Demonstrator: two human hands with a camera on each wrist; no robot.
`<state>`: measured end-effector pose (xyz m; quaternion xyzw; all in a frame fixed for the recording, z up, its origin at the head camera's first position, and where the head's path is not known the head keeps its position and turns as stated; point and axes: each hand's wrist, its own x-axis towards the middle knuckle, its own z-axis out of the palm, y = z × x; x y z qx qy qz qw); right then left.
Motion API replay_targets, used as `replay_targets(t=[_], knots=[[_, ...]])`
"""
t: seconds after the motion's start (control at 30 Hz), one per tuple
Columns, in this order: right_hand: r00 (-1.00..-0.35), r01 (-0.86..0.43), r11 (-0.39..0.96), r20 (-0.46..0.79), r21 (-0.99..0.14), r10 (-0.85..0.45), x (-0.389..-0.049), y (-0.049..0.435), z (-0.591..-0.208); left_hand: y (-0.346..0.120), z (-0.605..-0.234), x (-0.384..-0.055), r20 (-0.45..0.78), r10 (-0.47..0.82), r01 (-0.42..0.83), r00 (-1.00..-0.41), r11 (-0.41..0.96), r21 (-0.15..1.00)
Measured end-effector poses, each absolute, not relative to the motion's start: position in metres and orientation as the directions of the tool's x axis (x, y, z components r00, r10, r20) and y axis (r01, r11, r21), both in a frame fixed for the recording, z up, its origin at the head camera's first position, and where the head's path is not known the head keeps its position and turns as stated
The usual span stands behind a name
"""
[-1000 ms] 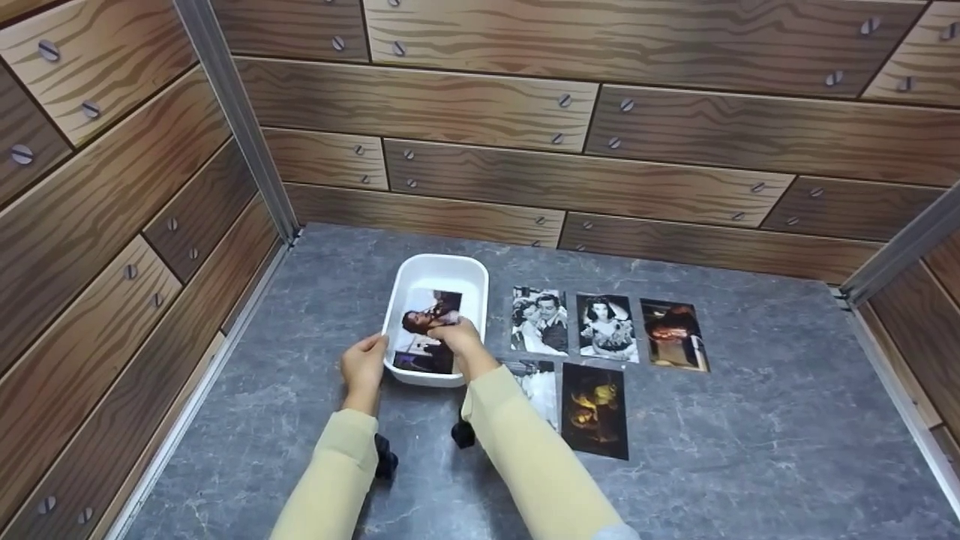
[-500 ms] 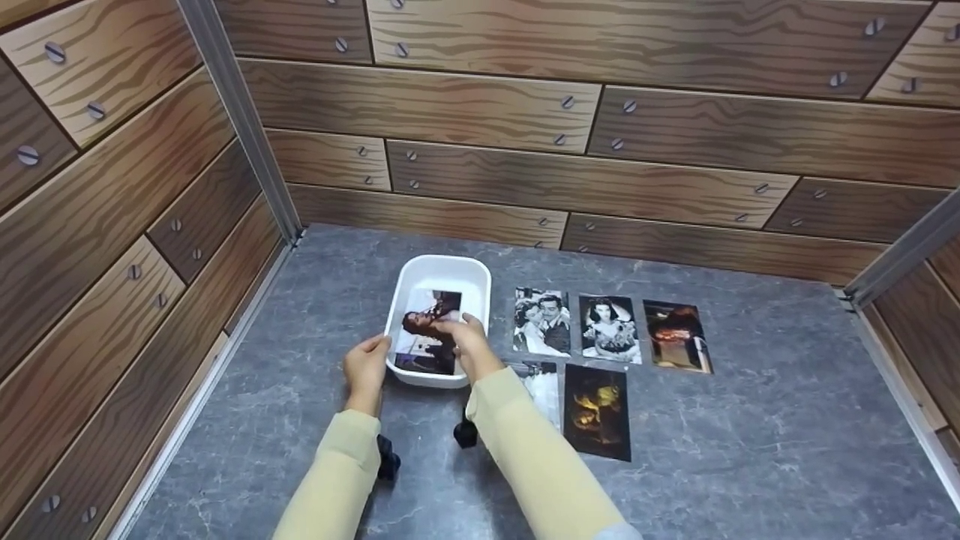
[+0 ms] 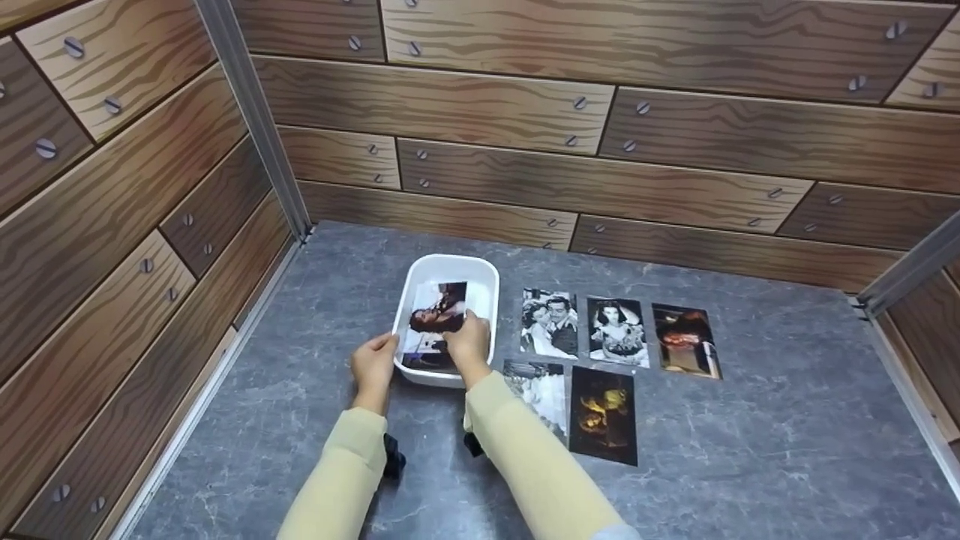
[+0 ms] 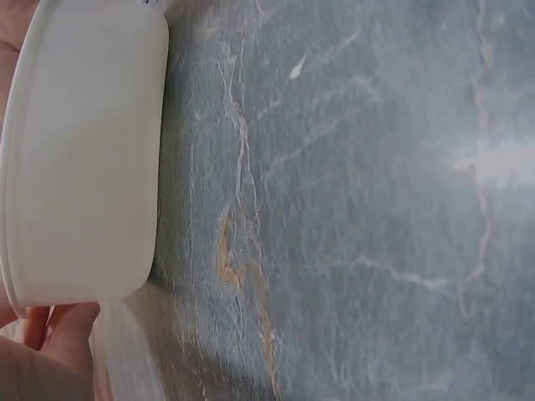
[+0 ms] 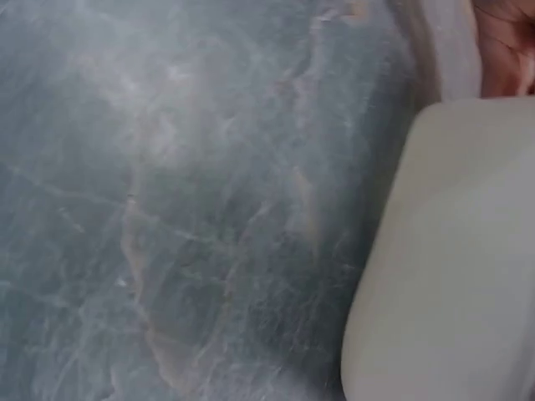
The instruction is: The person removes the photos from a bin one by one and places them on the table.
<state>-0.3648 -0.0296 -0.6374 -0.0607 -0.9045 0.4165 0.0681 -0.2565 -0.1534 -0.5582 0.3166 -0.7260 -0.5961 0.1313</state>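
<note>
My left hand (image 3: 373,367) pinches the left rim of a white plastic tub (image 3: 487,281), thumb and fingers near its front left corner. In the left wrist view, the tub's outer wall (image 4: 88,150) fills the left side, with fingers (image 4: 71,334) at its lower end. My right hand (image 3: 468,343) reaches into the tub and pinches the right edge of a colour photo (image 3: 439,311), which shows a dark-haired figure lying sideways. Its thumb lies over the picture; the fingertips beneath are hidden. The right wrist view shows the tub's wall (image 5: 456,259) and part of a hand (image 5: 506,50).
Right of the tub lie several photos in two rows: a black-and-white couple (image 3: 550,324), a black-and-white portrait (image 3: 618,332), a fiery scene (image 3: 685,341), a pale photo (image 3: 541,394) partly behind the right sleeve, and a dark one (image 3: 604,415). Wood-patterned walls (image 3: 480,165) enclose the grey marbled surface.
My right hand has shifted its hold along the photo's right edge, and the photo's far end has moved up a little inside the tub. The left hand keeps its place at the rim.
</note>
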Motion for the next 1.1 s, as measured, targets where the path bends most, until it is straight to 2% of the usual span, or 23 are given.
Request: replay_targets(t=[0.07,0.1,0.13,0.3,0.6,0.77,0.9,0.93,1.0,1.1], knots=[[-0.982,0.046,0.623,0.079,-0.781,0.172,-0.325,-0.028,-0.571,-0.153,-0.557,-0.258,-0.179,-0.614,-0.294,-0.769,0.091,0.951],[-0.984,0.053,0.603,0.062,-0.796,0.168,-0.315,-0.028,-0.551,-0.154,-0.556,-0.258,-0.176,-0.615,-0.292,-0.769,0.092,0.952],[-0.982,0.046,0.585,0.072,-0.810,0.177,-0.313,-0.028,-0.548,-0.154,-0.555,-0.258,-0.177,-0.612,-0.290,-0.771,0.090,0.953],[-0.976,0.049,0.525,0.072,-0.850,0.207,-0.313,-0.027,-0.546,-0.154,-0.554,-0.258,-0.172,-0.612,-0.291,-0.772,0.100,0.951],[-0.966,0.038,0.562,0.113,-0.826,0.231,-0.311,-0.026,-0.544,-0.152,-0.554,-0.256,-0.171,-0.609,-0.293,-0.775,0.105,0.950],[-0.967,0.057,0.512,0.081,-0.857,0.242,-0.312,-0.025,-0.542,-0.152,-0.555,-0.256,-0.175,-0.614,-0.304,-0.769,0.111,0.946],[-0.969,0.051,0.457,0.067,-0.888,0.239,-0.321,-0.022,-0.555,-0.151,-0.555,-0.256,-0.191,-0.609,-0.315,-0.770,0.103,0.943],[-0.963,0.009,0.439,0.110,-0.899,0.246,-0.329,-0.021,-0.570,-0.151,-0.555,-0.256,-0.194,-0.607,-0.317,-0.771,0.101,0.943],[-0.962,0.009,0.437,0.112,-0.899,0.249,-0.336,-0.019,-0.579,-0.151,-0.556,-0.255,-0.201,-0.604,-0.322,-0.771,0.097,0.942],[-0.958,0.020,0.434,0.107,-0.901,0.265,-0.334,-0.019,-0.574,-0.150,-0.556,-0.255,-0.195,-0.600,-0.315,-0.776,0.100,0.944]])
